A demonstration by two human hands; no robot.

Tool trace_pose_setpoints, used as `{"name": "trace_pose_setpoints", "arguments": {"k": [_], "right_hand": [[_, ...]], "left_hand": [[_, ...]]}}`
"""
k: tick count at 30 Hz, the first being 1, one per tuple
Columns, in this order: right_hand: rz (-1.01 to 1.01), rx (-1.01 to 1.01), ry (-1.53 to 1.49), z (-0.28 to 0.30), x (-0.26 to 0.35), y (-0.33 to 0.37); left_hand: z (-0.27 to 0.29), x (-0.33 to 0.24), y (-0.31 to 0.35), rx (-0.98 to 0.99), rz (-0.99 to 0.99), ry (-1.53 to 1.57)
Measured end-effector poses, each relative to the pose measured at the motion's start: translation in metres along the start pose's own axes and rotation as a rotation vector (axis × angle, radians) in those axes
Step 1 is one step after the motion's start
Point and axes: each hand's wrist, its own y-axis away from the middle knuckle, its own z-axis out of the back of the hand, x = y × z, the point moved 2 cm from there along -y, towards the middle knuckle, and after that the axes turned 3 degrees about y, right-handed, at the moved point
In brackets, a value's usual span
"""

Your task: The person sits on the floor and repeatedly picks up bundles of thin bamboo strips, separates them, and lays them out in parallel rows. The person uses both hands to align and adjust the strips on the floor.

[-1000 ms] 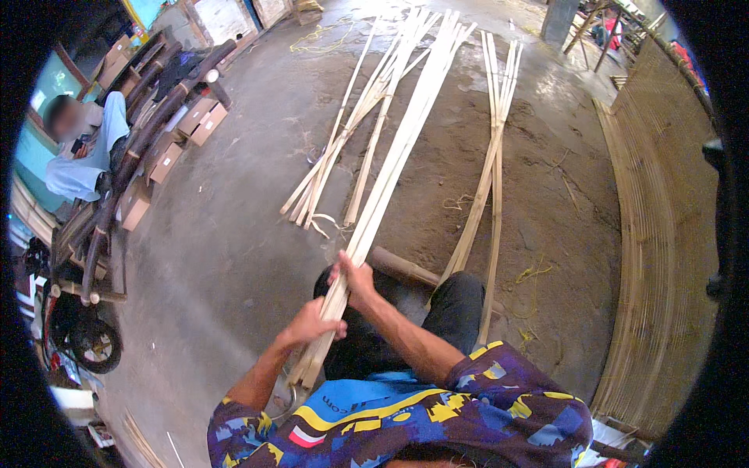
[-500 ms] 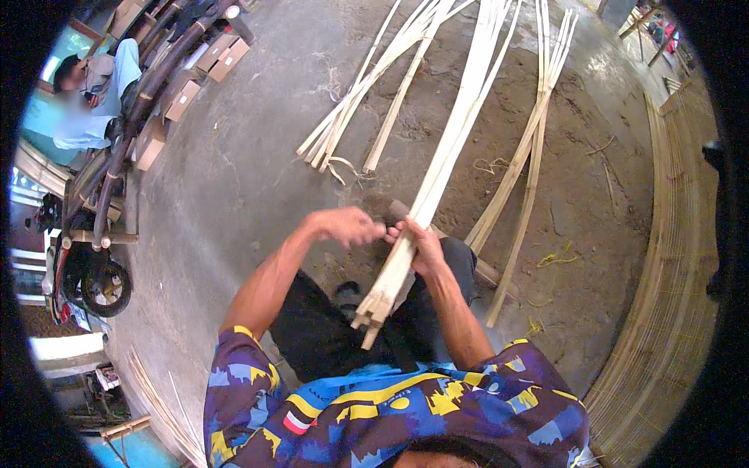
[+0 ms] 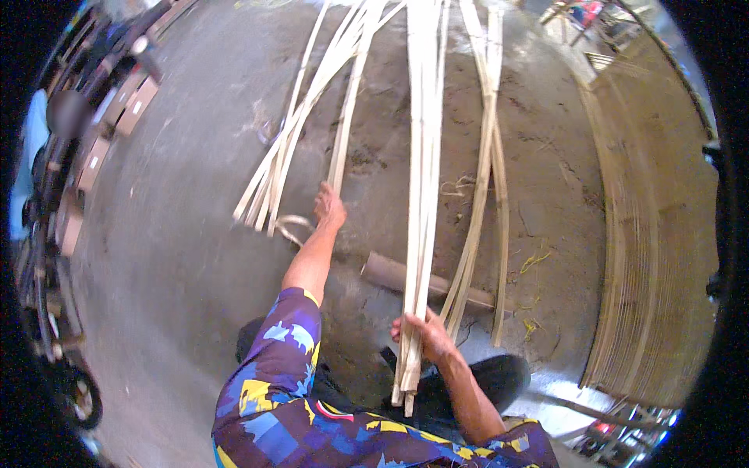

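Observation:
My right hand (image 3: 429,334) is closed round the near part of a bundle of pale bamboo strips (image 3: 424,195), whose uneven ends point toward my lap. Stretched forward to the left, my left hand (image 3: 329,205) has its fingers closed at the near end of a separate bamboo strip (image 3: 349,132) lying on the ground. Left of that strip, more bamboo strips (image 3: 273,171) lie fanned out, with a thin curled sliver (image 3: 295,226) by their ends. Crossed bamboo strips (image 3: 485,156) rest to the right of the bundle.
A brown round pole (image 3: 386,271) lies crosswise under the bundle. A wide slatted bamboo panel (image 3: 655,218) stretches along the right side. Cardboard boxes (image 3: 134,105), a dark pole rack and a wheel (image 3: 82,398) line the left; a person sits behind the rack.
My left hand has left the bundle and reached forward to the end of a strip on the ground. My right hand still holds the bundle. The view has turned rightward.

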Motion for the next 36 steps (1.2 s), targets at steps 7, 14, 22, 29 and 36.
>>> {"name": "trace_pose_setpoints", "arguments": {"k": [7,14,22,29,36], "right_hand": [[0.241,-0.196,0.179,-0.017,0.006,-0.023],[0.461,-0.224,0.273,-0.018,0.024,-0.042],[0.344,-0.190,0.223,0.001,0.009,-0.097],[0.581,-0.255,0.376,0.014,-0.003,-0.080],[0.228,-0.669,0.866,-0.003,-0.007,-0.066]], "left_hand": [[0.058,0.002,-0.043,0.446,0.287,0.798],[0.132,0.009,-0.032,-0.201,0.007,1.152],[0.147,0.146,-0.037,-0.374,0.057,0.245],[0.114,0.156,-0.008,-0.262,0.098,-0.129],[0.001,0.019,0.110,0.037,-1.362,-0.102]]}}
